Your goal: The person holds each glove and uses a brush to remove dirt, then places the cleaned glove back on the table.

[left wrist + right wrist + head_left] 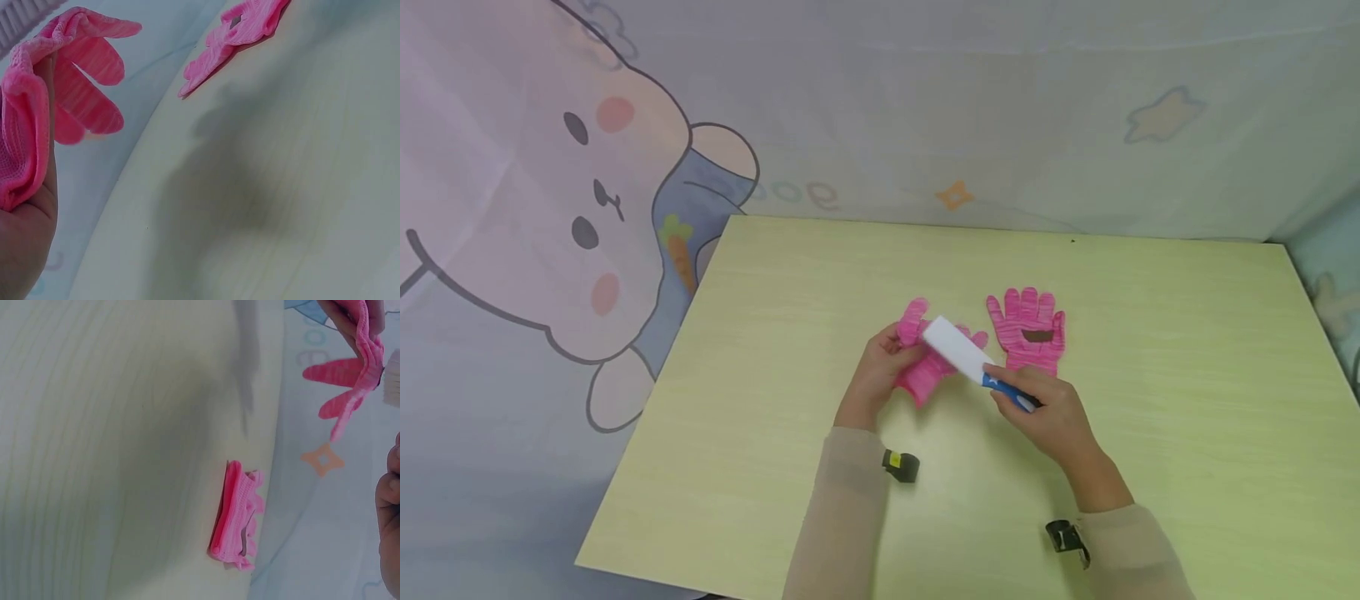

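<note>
My left hand [876, 367] grips a pink knitted glove [922, 382] near its cuff, holding it up off the table; its loose fingers droop in the left wrist view. In my right hand [1051, 412] is a brush with a blue handle [1009, 392] and a long white head [958, 350]. The brush head overlaps the held glove in the head view. Seen from the right wrist, its pale bristles [392, 381] face the glove [364, 381], right at its surface. A second pink glove [1028, 321] with a dark brown patch [1037, 336] lies flat, fingers pointing away.
A pale yellow-green table [745, 358] carries everything. Behind it hangs a printed cloth [880, 108] with a cartoon bear, and the table's far edge runs along the cloth. Black straps with cameras [902, 467] sit at both wrists.
</note>
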`<state>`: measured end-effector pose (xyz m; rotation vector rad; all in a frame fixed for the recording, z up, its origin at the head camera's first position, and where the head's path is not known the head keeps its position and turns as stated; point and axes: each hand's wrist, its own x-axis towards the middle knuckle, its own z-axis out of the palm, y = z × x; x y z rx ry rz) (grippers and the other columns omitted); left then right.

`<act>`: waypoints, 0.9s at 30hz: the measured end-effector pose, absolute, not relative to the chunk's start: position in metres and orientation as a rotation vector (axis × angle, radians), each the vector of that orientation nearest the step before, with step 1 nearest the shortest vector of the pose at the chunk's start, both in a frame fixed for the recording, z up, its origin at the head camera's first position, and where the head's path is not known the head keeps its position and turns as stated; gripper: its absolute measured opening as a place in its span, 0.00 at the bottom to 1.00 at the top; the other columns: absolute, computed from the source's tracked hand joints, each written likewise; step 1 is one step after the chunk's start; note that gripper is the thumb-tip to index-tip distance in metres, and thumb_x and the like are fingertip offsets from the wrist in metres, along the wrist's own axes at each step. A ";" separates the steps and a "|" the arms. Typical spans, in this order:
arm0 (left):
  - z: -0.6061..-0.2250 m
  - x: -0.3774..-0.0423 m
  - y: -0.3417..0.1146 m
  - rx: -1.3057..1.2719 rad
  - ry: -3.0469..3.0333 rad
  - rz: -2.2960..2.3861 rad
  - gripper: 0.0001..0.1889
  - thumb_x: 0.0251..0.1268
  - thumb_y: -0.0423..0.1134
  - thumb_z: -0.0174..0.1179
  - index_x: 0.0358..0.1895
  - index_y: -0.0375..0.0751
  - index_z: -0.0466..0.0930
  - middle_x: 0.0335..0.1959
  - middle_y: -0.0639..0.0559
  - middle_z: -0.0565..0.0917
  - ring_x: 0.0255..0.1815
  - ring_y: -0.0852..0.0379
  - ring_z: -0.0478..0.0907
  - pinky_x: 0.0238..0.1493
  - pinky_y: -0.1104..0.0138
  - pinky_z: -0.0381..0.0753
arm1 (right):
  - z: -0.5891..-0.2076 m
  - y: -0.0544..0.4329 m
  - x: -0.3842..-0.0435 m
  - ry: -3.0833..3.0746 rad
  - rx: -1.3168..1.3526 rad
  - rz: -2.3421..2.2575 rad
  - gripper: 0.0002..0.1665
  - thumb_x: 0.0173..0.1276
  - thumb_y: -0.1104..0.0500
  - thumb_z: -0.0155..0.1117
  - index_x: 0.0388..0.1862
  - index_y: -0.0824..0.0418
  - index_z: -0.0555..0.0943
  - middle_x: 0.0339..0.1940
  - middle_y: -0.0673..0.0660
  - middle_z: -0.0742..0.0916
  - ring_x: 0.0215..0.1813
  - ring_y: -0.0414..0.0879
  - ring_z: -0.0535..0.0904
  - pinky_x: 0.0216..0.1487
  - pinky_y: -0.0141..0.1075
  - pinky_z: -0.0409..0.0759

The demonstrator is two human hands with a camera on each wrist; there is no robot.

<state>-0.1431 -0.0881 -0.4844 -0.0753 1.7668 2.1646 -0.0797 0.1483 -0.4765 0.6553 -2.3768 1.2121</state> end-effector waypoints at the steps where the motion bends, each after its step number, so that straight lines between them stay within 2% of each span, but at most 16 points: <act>1: -0.485 -0.143 -0.088 -0.072 1.767 2.162 0.21 0.61 0.32 0.60 0.58 0.39 0.71 0.49 0.42 0.80 0.38 0.56 0.79 0.37 0.67 0.80 | -0.477 0.147 -0.079 -2.379 0.669 1.191 0.23 0.43 0.71 0.73 0.43 0.60 0.85 0.30 0.55 0.85 0.27 0.41 0.73 0.27 0.22 0.71; 6: -0.484 -0.143 -0.089 -0.068 1.761 2.149 0.25 0.61 0.32 0.60 0.62 0.43 0.68 0.50 0.41 0.79 0.42 0.54 0.79 0.42 0.64 0.80 | -0.478 0.146 -0.080 -2.363 0.689 1.100 0.20 0.46 0.68 0.73 0.42 0.61 0.85 0.26 0.54 0.83 0.24 0.38 0.70 0.23 0.24 0.69; 13: -0.486 -0.144 -0.089 -0.074 1.772 2.130 0.25 0.61 0.29 0.58 0.63 0.41 0.67 0.49 0.40 0.80 0.40 0.55 0.79 0.40 0.66 0.80 | -0.477 0.145 -0.081 -2.344 0.653 1.016 0.21 0.43 0.69 0.73 0.41 0.62 0.85 0.22 0.52 0.81 0.22 0.37 0.67 0.20 0.25 0.66; 18: -0.486 -0.144 -0.090 -0.062 1.753 2.149 0.26 0.61 0.25 0.56 0.64 0.39 0.66 0.49 0.37 0.79 0.39 0.56 0.79 0.39 0.66 0.80 | -0.474 0.147 -0.082 -2.365 0.570 0.976 0.21 0.44 0.70 0.74 0.42 0.62 0.85 0.23 0.55 0.83 0.23 0.39 0.70 0.22 0.27 0.69; 24: -0.485 -0.144 -0.091 -0.075 1.763 2.153 0.26 0.60 0.25 0.56 0.63 0.39 0.66 0.47 0.38 0.80 0.36 0.56 0.80 0.38 0.66 0.81 | -0.469 0.151 -0.082 -2.405 0.436 1.119 0.22 0.47 0.72 0.72 0.45 0.62 0.84 0.31 0.57 0.86 0.28 0.43 0.74 0.31 0.17 0.69; 27: -0.485 -0.145 -0.091 -0.077 1.768 2.167 0.26 0.59 0.24 0.56 0.62 0.39 0.68 0.45 0.37 0.80 0.35 0.56 0.80 0.36 0.66 0.81 | -0.471 0.151 -0.082 -2.385 0.488 1.191 0.23 0.46 0.73 0.72 0.45 0.62 0.84 0.30 0.56 0.85 0.27 0.42 0.72 0.29 0.18 0.67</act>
